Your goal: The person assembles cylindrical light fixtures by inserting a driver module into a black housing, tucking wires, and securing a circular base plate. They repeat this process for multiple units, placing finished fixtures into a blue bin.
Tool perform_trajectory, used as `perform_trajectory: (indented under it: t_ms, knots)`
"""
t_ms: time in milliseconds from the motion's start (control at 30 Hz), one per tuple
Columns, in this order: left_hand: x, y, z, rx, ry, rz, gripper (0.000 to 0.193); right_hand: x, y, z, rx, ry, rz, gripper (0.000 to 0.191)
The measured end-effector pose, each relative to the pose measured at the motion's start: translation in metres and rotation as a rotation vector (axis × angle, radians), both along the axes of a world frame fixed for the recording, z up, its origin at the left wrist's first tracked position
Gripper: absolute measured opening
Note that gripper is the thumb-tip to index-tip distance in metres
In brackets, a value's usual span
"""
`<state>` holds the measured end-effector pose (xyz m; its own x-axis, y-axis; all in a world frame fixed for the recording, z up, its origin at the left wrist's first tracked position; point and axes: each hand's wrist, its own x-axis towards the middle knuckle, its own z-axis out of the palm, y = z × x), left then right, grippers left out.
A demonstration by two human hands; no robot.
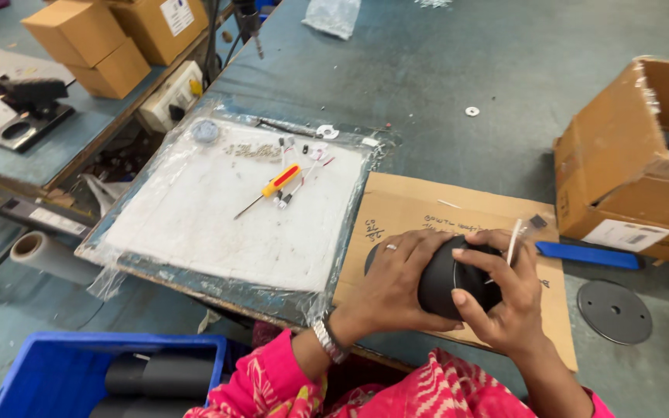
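at the lower left of the frame a blue crate [56,371] holds dark tubes [160,377]. above it, left of centre, a white board [218,224] wrapped in clear plastic carries a yellow screwdriver [276,186]. at lower centre my left hand [392,282] wraps its fingers around the left side of a black round shell [447,279], which sits over a flat cardboard sheet [427,209] on the worktop [427,77]. my right hand [505,298] curls over the shell's right side and pinches a thin white stick [514,241]. further right lie a blue strip [590,254], a black disc [615,311] and an open cardboard box [621,162].
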<state>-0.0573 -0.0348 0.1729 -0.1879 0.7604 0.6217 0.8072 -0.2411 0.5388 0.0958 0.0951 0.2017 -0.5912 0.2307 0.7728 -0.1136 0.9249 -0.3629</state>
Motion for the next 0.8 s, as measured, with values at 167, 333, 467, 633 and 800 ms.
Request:
perform_trajectory:
  t_ms: [167, 333, 467, 633, 800]
  knots:
    - [0.043, -0.025, 0.007, 0.039, 0.037, 0.240, 0.104, 0.006, 0.006, -0.004, -0.152, -0.010, 0.043, 0.040]
    - [0.029, -0.071, 0.015, -0.072, 0.062, 0.099, 0.098, 0.019, -0.001, -0.002, -0.125, -0.027, 0.155, 0.044]
    - [0.001, -0.037, 0.012, -0.125, 0.012, -0.048, 0.118, 0.017, -0.009, -0.003, -0.012, -0.026, 0.180, 0.041]
    - [-0.015, 0.029, 0.015, -0.116, -0.007, -0.200, 0.109, 0.012, 0.022, -0.006, -0.026, 0.084, 0.032, 0.039]
    - [-0.014, 0.075, 0.014, 0.033, 0.163, -0.137, 0.110, 0.000, 0.049, -0.020, -0.209, 0.158, -0.133, 0.036]
